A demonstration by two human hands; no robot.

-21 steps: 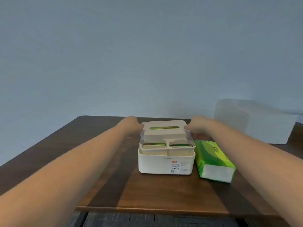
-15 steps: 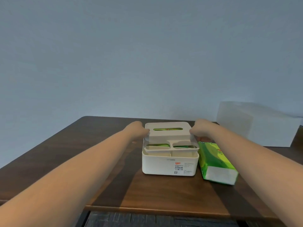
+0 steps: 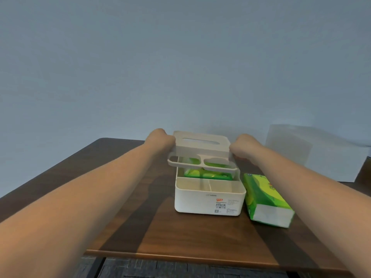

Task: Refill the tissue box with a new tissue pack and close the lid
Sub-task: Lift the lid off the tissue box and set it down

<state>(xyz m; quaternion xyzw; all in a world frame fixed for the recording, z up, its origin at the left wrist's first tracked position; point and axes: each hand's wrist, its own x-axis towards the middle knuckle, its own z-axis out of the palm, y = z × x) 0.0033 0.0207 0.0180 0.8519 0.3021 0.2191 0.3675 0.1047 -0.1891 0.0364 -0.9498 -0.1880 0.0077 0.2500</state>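
Note:
A cream tissue box (image 3: 208, 201) stands on the dark wooden table (image 3: 180, 237). Its lid (image 3: 201, 146), with a slot on top and a flat front rim, hovers a little above the box. My left hand (image 3: 160, 138) grips the lid's left end and my right hand (image 3: 242, 145) grips its right end. Inside the rear part of the box lies a green tissue pack (image 3: 208, 174); the front compartments hold nothing. A second green tissue pack (image 3: 267, 199) lies on the table just right of the box.
A white box (image 3: 313, 151) stands at the table's back right. The plain wall rises right behind the table. The table's front edge (image 3: 180, 255) runs below the box, with dark floor beneath.
Both hands have lifted the lid up off the box. The green pack inside the box now shows under the raised lid.

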